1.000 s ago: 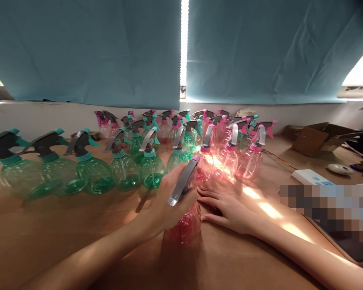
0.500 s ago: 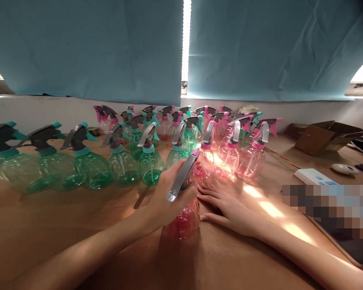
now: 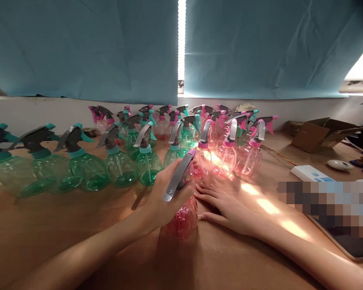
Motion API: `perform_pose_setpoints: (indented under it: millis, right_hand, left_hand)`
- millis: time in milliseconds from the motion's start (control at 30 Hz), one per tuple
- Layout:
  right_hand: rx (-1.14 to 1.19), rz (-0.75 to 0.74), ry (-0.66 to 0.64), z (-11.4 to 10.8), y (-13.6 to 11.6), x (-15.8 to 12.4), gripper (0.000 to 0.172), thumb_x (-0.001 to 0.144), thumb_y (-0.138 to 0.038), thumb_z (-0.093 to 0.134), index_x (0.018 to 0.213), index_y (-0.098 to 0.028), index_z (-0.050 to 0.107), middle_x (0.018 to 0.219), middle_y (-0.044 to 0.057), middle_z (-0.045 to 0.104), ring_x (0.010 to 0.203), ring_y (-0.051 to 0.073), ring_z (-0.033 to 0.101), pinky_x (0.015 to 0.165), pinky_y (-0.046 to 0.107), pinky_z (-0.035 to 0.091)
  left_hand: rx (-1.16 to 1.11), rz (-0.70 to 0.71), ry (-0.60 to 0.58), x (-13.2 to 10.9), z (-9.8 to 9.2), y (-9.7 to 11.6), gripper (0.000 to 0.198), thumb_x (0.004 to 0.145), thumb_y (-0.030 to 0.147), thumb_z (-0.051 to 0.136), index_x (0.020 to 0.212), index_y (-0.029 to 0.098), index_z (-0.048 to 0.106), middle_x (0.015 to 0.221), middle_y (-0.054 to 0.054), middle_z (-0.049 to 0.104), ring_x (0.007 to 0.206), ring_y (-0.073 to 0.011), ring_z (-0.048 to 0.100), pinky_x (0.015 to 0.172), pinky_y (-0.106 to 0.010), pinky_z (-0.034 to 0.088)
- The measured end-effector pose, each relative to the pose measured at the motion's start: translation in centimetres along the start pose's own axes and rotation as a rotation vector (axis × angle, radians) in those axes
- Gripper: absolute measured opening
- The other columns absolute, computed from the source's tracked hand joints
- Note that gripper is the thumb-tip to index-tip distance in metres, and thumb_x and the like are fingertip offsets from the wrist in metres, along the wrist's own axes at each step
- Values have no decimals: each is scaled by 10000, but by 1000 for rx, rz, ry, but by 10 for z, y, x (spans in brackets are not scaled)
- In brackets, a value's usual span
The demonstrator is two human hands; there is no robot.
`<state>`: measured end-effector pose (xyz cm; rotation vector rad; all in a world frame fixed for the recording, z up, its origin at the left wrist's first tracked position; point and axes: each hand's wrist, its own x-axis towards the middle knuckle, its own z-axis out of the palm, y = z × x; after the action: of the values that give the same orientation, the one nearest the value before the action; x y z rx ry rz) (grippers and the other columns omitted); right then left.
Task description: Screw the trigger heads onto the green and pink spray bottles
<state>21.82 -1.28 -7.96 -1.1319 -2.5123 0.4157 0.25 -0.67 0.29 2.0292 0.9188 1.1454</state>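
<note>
My left hand (image 3: 166,191) is wrapped round the neck of a pink spray bottle (image 3: 184,220) with a grey trigger head, which stands on the brown table (image 3: 121,245). The fingers hide its collar and most of the trigger. My right hand (image 3: 222,205) lies flat on the table just right of that bottle, fingers stretched out and holding nothing. Beyond the hands runs a front row of spray bottles: green ones, such as this green spray bottle (image 3: 149,167), to the left, and pink ones, such as this pink spray bottle (image 3: 248,159), to the right.
Several more green and pink bottles crowd behind the front row, near the white wall (image 3: 33,110). At the right are an open cardboard box (image 3: 317,135), a white power strip (image 3: 311,173), a white mouse (image 3: 339,165) and a dark flat device (image 3: 335,237), partly blurred out.
The view has shifted slightly, so most things sit a little further left. My left hand keeps its grip on the pink spray bottle, and my right hand stays flat.
</note>
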Motion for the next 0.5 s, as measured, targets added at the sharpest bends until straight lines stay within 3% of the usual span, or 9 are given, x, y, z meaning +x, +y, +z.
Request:
perform_pose_setpoints:
  millis: [233,500]
  right_hand:
    - [5,6,8,2,0,-1,606,942,-568,517,1464,-267,455,1514,101,447,1411,318,369,1160,582,249]
    - [-8,12,-2,1,-1,-1,607,951,-568,498,1463,-246,458,1511,110,450,1418,317,357,1162,580,245]
  left_hand:
    - [-7,1,11,1,1,-1,21,848,211,510,863,198,517,790,-1,542,717,-148,540,662,-287,465]
    - [2,22,7,1,0,-4,17,838,187,517,842,202,509,780,0,530,700,-143,515,634,-287,442]
